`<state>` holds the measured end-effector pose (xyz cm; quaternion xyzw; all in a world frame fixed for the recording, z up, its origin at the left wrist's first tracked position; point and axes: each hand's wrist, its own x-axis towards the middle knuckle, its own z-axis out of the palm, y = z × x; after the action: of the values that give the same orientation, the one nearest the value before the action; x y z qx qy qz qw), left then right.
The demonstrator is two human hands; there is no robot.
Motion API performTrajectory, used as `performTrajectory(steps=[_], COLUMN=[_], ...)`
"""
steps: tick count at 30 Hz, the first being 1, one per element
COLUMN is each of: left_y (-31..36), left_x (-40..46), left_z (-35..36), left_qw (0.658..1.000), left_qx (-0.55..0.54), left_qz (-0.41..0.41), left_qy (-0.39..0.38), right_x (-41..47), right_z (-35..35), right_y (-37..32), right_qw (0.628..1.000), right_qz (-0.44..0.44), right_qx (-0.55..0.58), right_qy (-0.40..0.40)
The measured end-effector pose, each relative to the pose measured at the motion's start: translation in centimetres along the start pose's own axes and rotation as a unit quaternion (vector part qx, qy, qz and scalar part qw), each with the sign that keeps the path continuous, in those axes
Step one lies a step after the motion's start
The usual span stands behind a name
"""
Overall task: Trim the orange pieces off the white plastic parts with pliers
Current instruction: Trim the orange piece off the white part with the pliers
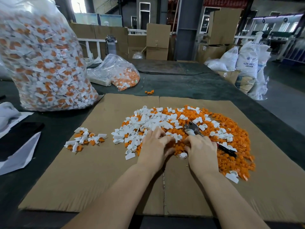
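A: The pliers (194, 130) are held in the right hand's (202, 150) grip; the left hand (155, 146) rests spread on the pile (165, 119).

B: Untrimmed parts (85, 139) lie at nine o'clock; fingertips could be nipped beside the jaws.

This is a factory floor or plastics workshop. Far across the hall stand stacked cardboard boxes (158, 40), steel columns (188, 27) and a red banner (226, 1) hung high. On the right, white woven sacks (247, 60) printed "ABS RESIN" sit on the concrete floor. On the dark-covered desk (181, 83), a large clear bag (42, 60) on the left bulges with white-and-orange moulded parts, and a loose heap of the same parts (181, 129) lies on flattened cardboard (82, 171).
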<state>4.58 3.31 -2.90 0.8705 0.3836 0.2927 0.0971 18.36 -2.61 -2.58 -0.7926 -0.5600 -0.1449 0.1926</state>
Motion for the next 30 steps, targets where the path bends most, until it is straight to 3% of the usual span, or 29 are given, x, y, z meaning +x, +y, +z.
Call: performTrajectory(steps=[7,14,21,30], left_y=[-0.1,0.0,0.5,0.5], left_x=[-0.6,-0.9,-1.1,-0.4], left_z=[-0.3,-0.6,-0.7,-0.3], left_qw=[0.992,0.984,0.997,0.997], left_qx=[-0.101,-0.099,0.001,0.049], left_qz=[-0.017,-0.051,0.060,0.043], left_qy=[0.079,0.138,0.038,-0.052], right_x=[-0.4,-0.8,-1.0,-1.2], right_z=[0.4,-0.1,-0.2,0.0], right_y=[-0.8,-1.0,-1.0,-0.7], right_qw=[0.994,0.983,0.984,0.982], right_qz=[0.014,-0.004,-0.007,-0.003], right_qx=[0.051,0.103,0.102,0.128], right_qy=[0.098,0.149,0.148,0.136])
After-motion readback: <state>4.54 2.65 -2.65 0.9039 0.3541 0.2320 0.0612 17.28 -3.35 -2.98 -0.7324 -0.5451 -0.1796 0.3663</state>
